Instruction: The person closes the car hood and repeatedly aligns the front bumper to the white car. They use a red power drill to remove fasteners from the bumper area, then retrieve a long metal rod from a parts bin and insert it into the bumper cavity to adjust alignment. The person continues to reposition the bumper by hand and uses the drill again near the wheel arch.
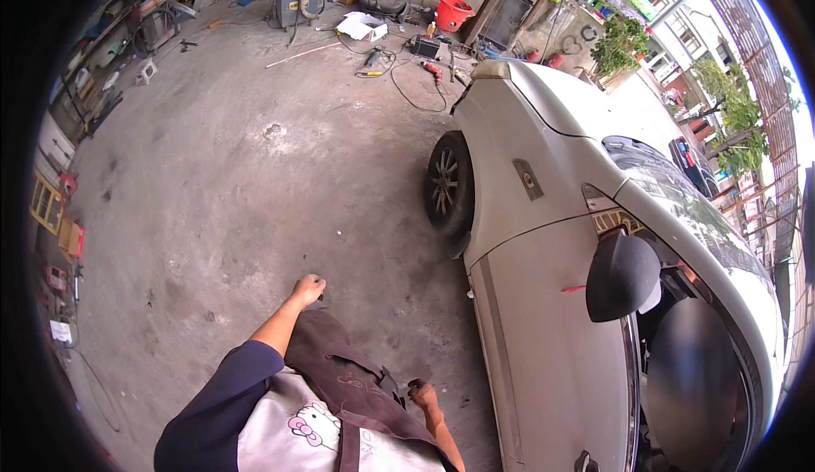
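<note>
A: How far along are things looking?

B: Going from the left, the left hand (310, 288) is hanging over the concrete floor (212, 192), its fingers curling in. Something small and dark may be showing at them, but I can't tell whether it's being gripped.

A: And the right hand (423, 394)?

B: It's hovering well apart from the left one, near the white car (501, 190). Its fingertips are looking dark, and I can't tell whether they're holding anything. Neither hand is touching the car.

A: So what's done on the car?

B: It's standing along the right side. The front wheel (447, 183) is sitting in its arch, the door (548, 379) is appearing closed, and a red mark (573, 289) is showing just left of the dark mirror (622, 278). I'm seeing no panel work under way, so I'd judge any handling there is still waiting.

A: Anything in the way?

B: A yellow frame (46, 201) is standing far left. Ahead, an open white box (361, 27), a corded power tool (372, 60) and a red drill (432, 70) are lying about, their cords trailing near the car's front corner. A red bucket (454, 15) is standing beyond.
</note>
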The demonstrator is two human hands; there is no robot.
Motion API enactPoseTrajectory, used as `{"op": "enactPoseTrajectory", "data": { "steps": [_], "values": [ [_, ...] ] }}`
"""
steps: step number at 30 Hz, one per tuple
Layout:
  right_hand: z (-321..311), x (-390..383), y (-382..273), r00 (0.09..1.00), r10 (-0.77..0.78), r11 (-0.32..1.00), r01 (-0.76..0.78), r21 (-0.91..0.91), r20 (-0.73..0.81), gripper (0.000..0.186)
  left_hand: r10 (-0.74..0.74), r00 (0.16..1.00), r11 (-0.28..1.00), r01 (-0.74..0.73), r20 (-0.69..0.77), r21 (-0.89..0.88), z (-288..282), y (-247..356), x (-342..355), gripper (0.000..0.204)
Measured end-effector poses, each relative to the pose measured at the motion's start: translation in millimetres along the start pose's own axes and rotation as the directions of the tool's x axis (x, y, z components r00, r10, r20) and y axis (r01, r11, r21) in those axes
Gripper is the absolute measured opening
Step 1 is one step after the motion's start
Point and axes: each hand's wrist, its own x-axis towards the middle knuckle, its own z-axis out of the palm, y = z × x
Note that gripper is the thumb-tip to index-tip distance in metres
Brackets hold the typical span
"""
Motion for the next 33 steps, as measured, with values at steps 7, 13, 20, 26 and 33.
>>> {"op": "enactPoseTrajectory", "data": {
  "steps": [7,13,20,26,33],
  "values": [
    [-2.6,104.9,-88.0,0.994,0.081,0.955,-0.056,-0.291,0.074,0.033,-0.374,0.919,0.922,0.353,-0.128,-0.16,-80.7,-157.7,162.2,0.037],
    [-62.9,190.4,-254.5,0.991,-0.099,0.977,0.079,-0.197,-0.093,0.03,-0.466,0.884,0.796,0.435,0.034,-0.42,-161.7,-111.3,222.9,0.024],
    [-140.6,303.7,-452.2,0.933,-0.341,0.865,0.36,-0.348,0.118,0.03,-0.404,0.914,0.743,0.348,0.032,-0.572,-188.4,-42.4,305.9,0.032],
    [-197.0,426.2,-553.9,0.869,-0.408,0.77,0.493,-0.405,0.281,0.029,-0.457,0.887,0.682,0.4,0.069,-0.612,-195.7,14.3,327.0,0.038],
    [-361.7,534.2,-690.7,0.615,-0.788,0.568,0.715,-0.408,-0.021,0.022,-0.708,0.69,0.465,0.617,0.152,-0.634,-211.6,80.4,373.6,0.029]
  ]
}}
